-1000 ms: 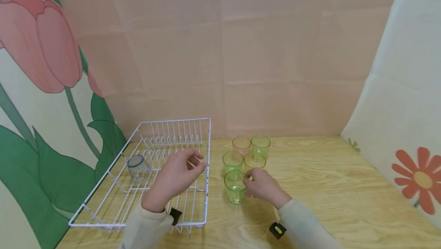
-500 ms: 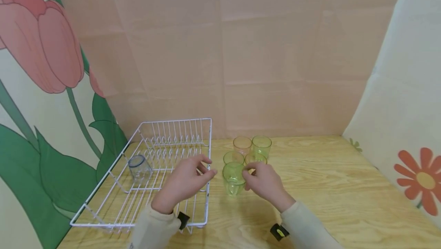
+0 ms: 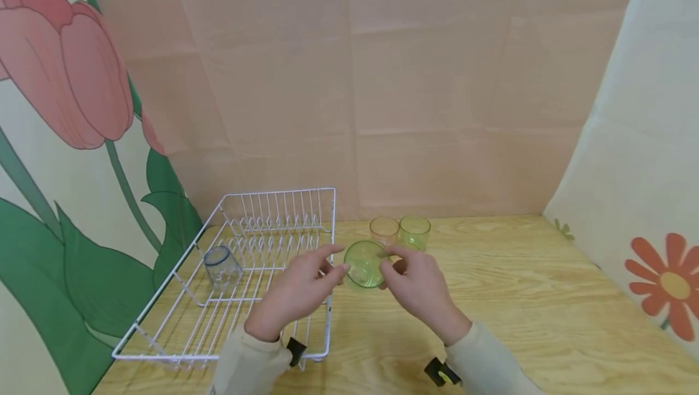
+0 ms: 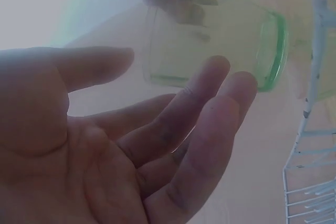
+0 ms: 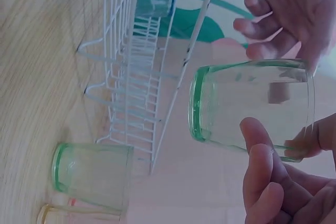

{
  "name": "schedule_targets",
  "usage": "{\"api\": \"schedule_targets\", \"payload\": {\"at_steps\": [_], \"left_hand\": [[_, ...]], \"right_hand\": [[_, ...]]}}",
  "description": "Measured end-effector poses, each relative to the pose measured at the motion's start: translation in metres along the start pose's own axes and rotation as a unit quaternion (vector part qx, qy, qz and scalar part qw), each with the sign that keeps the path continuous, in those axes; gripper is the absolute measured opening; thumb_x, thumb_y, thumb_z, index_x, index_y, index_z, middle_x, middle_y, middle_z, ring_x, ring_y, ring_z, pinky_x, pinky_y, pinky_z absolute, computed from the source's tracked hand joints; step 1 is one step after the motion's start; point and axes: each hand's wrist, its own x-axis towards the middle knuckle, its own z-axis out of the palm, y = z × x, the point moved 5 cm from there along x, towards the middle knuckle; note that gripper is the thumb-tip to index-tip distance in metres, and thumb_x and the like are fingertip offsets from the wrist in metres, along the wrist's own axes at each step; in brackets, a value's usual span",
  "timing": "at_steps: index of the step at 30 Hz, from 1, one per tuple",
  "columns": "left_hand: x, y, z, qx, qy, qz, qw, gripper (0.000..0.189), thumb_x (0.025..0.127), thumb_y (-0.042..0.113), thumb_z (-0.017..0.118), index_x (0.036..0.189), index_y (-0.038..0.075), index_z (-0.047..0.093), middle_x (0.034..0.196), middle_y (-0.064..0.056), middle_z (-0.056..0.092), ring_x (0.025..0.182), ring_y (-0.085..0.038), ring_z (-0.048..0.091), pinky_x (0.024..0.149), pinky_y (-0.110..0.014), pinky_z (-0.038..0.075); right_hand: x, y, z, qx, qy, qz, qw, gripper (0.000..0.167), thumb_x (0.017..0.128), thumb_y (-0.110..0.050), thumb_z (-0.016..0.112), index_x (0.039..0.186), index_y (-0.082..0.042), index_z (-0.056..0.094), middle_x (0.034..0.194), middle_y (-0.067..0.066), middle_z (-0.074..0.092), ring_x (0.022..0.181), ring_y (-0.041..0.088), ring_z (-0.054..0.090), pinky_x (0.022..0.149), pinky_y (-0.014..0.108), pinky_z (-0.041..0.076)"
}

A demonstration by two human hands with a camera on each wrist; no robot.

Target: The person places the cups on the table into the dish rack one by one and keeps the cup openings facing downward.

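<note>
In the head view my right hand (image 3: 420, 280) pinches a clear green glass (image 3: 364, 264) near its rim, thumb and fingers at its right side. The glass is raised above the table, its mouth tilted toward me; in the right wrist view its thick green base (image 5: 198, 103) faces down. My left hand (image 3: 297, 286) is on the other side, thumb and index finger spread close to the glass. From the left wrist, the loosely bent fingers (image 4: 189, 145) overlap the glass, while the thumb stands apart from it.
A white wire dish rack (image 3: 329, 322) stands at left, with a blue-tinted glass (image 3: 222, 270) upside down inside. Behind the held glass are a pink glass (image 3: 384, 231) and a green glass (image 3: 415, 231). The right wrist view shows another green glass (image 5: 94, 174) beside an amber-edged glass (image 5: 47, 216).
The right hand has lifted the green glass off the table and tipped its mouth toward me. The left hand has moved right, from over the rack to beside the glass.
</note>
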Motion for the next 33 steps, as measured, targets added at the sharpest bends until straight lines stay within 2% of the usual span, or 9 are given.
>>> {"api": "schedule_targets", "payload": {"at_steps": [6, 11, 14, 19, 23, 26, 30, 33], "left_hand": [[0.000, 0.005, 0.000, -0.006, -0.001, -0.001, 1.0000, 0.051, 0.105, 0.033, 0.051, 0.148, 0.007, 0.045, 0.092, -0.005, 0.072, 0.076, -0.010, 0.065, 0.065, -0.031, 0.054], [0.000, 0.006, 0.000, -0.008, -0.003, -0.001, 1.0000, 0.047, 0.105, 0.033, 0.050, 0.144, 0.007, 0.050, 0.088, 0.000, 0.072, 0.077, -0.011, 0.067, 0.065, -0.031, 0.054], [0.000, 0.007, -0.002, 0.008, 0.004, 0.000, 1.0000, 0.047, 0.105, 0.036, 0.050, 0.144, 0.010, 0.052, 0.087, 0.003, 0.072, 0.078, -0.010, 0.066, 0.066, -0.032, 0.054], [-0.001, 0.010, -0.004, 0.021, 0.018, 0.011, 0.9995, 0.043, 0.104, 0.034, 0.051, 0.143, 0.014, 0.054, 0.088, 0.003, 0.071, 0.075, -0.009, 0.063, 0.065, -0.032, 0.053], [-0.001, 0.012, -0.004, 0.026, 0.026, 0.020, 0.9991, 0.041, 0.103, 0.031, 0.053, 0.142, 0.017, 0.055, 0.089, 0.002, 0.071, 0.077, -0.008, 0.063, 0.067, -0.033, 0.053], [-0.001, 0.013, -0.003, 0.026, 0.025, 0.028, 0.9990, 0.040, 0.103, 0.027, 0.055, 0.142, 0.017, 0.055, 0.091, 0.000, 0.072, 0.078, -0.009, 0.064, 0.068, -0.034, 0.053], [0.000, 0.014, -0.001, 0.029, 0.024, 0.037, 0.9986, 0.040, 0.102, 0.021, 0.057, 0.142, 0.017, 0.055, 0.093, -0.002, 0.073, 0.079, -0.010, 0.065, 0.070, -0.033, 0.054], [0.000, 0.013, 0.001, 0.032, 0.023, 0.043, 0.9983, 0.042, 0.101, 0.018, 0.058, 0.143, 0.018, 0.055, 0.094, -0.002, 0.074, 0.080, -0.010, 0.066, 0.070, -0.033, 0.054]], "right_hand": [[-0.003, -0.007, -0.002, 0.008, 0.010, -0.011, 0.9999, 0.033, 0.091, -0.013, 0.060, 0.123, -0.005, 0.068, 0.067, -0.002, 0.071, 0.050, 0.014, 0.059, 0.041, 0.028, 0.040], [-0.005, -0.009, -0.003, 0.026, 0.009, -0.017, 0.9995, 0.033, 0.093, -0.013, 0.061, 0.124, -0.004, 0.068, 0.068, -0.001, 0.071, 0.051, 0.013, 0.060, 0.043, 0.028, 0.042], [-0.005, -0.009, -0.003, 0.050, 0.002, -0.018, 0.9986, 0.030, 0.097, -0.016, 0.061, 0.124, -0.005, 0.067, 0.069, 0.001, 0.071, 0.053, 0.014, 0.060, 0.046, 0.028, 0.046], [-0.002, -0.007, -0.006, 0.104, -0.014, -0.004, 0.9944, 0.033, 0.103, -0.031, 0.055, 0.122, -0.007, 0.066, 0.066, 0.005, 0.067, 0.053, 0.019, 0.062, 0.052, 0.030, 0.050], [0.003, -0.003, -0.007, 0.131, -0.030, 0.012, 0.9908, 0.039, 0.105, -0.041, 0.048, 0.118, -0.008, 0.065, 0.065, 0.007, 0.066, 0.054, 0.023, 0.064, 0.047, 0.030, 0.047], [0.008, 0.003, -0.006, 0.143, -0.042, 0.029, 0.9885, 0.043, 0.105, -0.045, 0.046, 0.120, -0.008, 0.064, 0.066, 0.008, 0.068, 0.055, 0.024, 0.066, 0.042, 0.029, 0.043], [0.012, 0.009, -0.004, 0.163, -0.054, 0.048, 0.9840, 0.047, 0.105, -0.047, 0.047, 0.123, -0.007, 0.062, 0.067, 0.010, 0.069, 0.057, 0.025, 0.066, 0.042, 0.029, 0.042], [0.013, 0.011, -0.002, 0.172, -0.060, 0.055, 0.9818, 0.048, 0.104, -0.048, 0.048, 0.120, -0.006, 0.062, 0.069, 0.011, 0.070, 0.058, 0.027, 0.066, 0.042, 0.029, 0.041]]}}
